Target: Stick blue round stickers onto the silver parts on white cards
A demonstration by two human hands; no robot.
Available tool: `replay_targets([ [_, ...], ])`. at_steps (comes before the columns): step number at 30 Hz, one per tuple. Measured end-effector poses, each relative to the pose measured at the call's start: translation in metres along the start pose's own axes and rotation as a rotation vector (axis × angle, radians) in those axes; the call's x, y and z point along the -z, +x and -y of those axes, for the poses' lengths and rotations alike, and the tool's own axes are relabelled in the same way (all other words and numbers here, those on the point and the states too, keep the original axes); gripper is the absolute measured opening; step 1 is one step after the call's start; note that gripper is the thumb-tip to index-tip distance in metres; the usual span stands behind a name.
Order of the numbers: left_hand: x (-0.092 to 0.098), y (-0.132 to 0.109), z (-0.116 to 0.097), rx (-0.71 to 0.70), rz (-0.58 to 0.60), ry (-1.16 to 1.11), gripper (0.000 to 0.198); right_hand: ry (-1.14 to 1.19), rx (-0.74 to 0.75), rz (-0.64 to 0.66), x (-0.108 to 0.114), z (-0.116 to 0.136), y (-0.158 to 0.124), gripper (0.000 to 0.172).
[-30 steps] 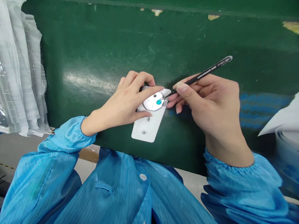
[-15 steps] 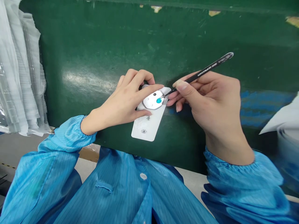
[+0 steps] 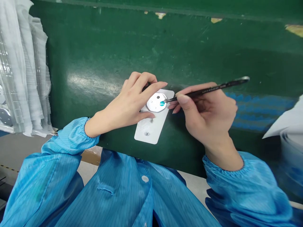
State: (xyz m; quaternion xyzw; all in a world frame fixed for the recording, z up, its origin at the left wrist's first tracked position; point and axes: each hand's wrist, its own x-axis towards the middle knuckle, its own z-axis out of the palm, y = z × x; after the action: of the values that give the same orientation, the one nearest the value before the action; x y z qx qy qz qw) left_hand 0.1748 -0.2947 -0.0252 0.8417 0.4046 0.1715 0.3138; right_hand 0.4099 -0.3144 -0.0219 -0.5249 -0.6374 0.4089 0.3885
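On the green tabletop lies a white flat panel (image 3: pixel 151 128) with rounded corners and small dark printed marks. A white octagonal piece (image 3: pixel 154 106) with a dark rim sits on its upper part, bearing a dark round spot and a small teal film disc (image 3: pixel 162 103). My left hand (image 3: pixel 126 102) spans the octagonal piece, index finger along its far edge and thumb along its near edge, gripping it against the panel. Black tweezers (image 3: pixel 205 90) are pinched in my right hand (image 3: pixel 208 113). Their tips meet the teal disc; whether they grip it, I cannot tell.
Stacked clear plastic trays with white sheeting (image 3: pixel 30 72) stand at the left. A white sheet (image 3: pixel 287 118) and a rolled translucent sheet (image 3: pixel 293 148) are at the right edge. Blue streaks (image 3: pixel 260 110) mark the green tabletop (image 3: pixel 106 44), whose near edge runs by my coat.
The tweezers have tipped lower and flatter, with my right hand shifted slightly left and its wrist turned. The teal disc now looks creased or partly covered. My left hand keeps its hold.
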Motion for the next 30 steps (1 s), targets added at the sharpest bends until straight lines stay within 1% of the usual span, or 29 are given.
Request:
replay_targets([
  [1, -0.001, 0.000, -0.001, 0.004, -0.009, -0.005, 0.075, -0.080, 0.081, 0.012, 0.001, -0.003, -0.003, 0.004],
  [3, -0.003, 0.000, -0.002, 0.018, -0.015, -0.006, 0.075, -0.195, 0.204, 0.043, 0.003, -0.007, -0.006, 0.007],
  [5, -0.004, 0.001, -0.002, 0.041, -0.017, -0.003, 0.074, -0.217, 0.293, 0.022, 0.003, -0.009, -0.007, 0.012],
  [7, -0.004, 0.002, -0.001, 0.058, -0.026, -0.030, 0.071, -0.178, 0.387, -0.074, 0.002, -0.007, -0.006, 0.012],
  [9, -0.001, 0.003, 0.000, 0.070, -0.050, -0.131, 0.063, -0.100, 0.418, -0.198, -0.001, -0.003, -0.005, 0.008],
  [10, 0.002, 0.004, 0.000, 0.076, -0.059, -0.216, 0.059, -0.060, 0.390, -0.251, -0.003, 0.001, -0.005, 0.009],
  [11, 0.005, 0.004, -0.001, 0.085, -0.060, -0.320, 0.056, -0.033, 0.330, -0.283, -0.005, 0.005, -0.005, 0.012],
  [12, 0.008, 0.005, -0.002, 0.098, -0.056, -0.437, 0.053, -0.019, 0.249, -0.288, -0.006, 0.008, -0.006, 0.016],
  [13, 0.010, 0.006, -0.003, 0.115, -0.052, -0.557, 0.052, -0.008, 0.168, -0.265, -0.007, 0.012, -0.006, 0.018],
  [14, 0.012, 0.006, -0.006, 0.135, -0.053, -0.672, 0.053, 0.010, 0.094, -0.213, -0.008, 0.015, -0.007, 0.021],
  [16, 0.014, 0.007, -0.010, 0.190, -0.084, -0.860, 0.058, 0.088, -0.047, -0.058, -0.008, 0.020, -0.007, 0.028],
  [18, 0.012, 0.008, -0.013, 0.233, -0.140, -0.968, 0.063, 0.204, -0.166, 0.072, -0.008, 0.023, -0.008, 0.033],
  [20, 0.008, 0.008, -0.014, 0.244, -0.163, -1.002, 0.064, 0.281, -0.269, 0.131, -0.009, 0.024, -0.008, 0.035],
  [23, 0.001, 0.007, -0.014, 0.214, -0.160, -0.995, 0.065, 0.329, -0.344, 0.122, -0.011, 0.025, -0.008, 0.036],
  [26, -0.004, 0.006, -0.014, 0.190, -0.172, -0.966, 0.064, 0.325, -0.350, 0.099, -0.012, 0.024, -0.007, 0.037],
  [30, -0.009, 0.005, -0.018, 0.186, -0.176, -0.930, 0.060, 0.285, -0.322, 0.082, -0.013, 0.022, -0.006, 0.041],
])
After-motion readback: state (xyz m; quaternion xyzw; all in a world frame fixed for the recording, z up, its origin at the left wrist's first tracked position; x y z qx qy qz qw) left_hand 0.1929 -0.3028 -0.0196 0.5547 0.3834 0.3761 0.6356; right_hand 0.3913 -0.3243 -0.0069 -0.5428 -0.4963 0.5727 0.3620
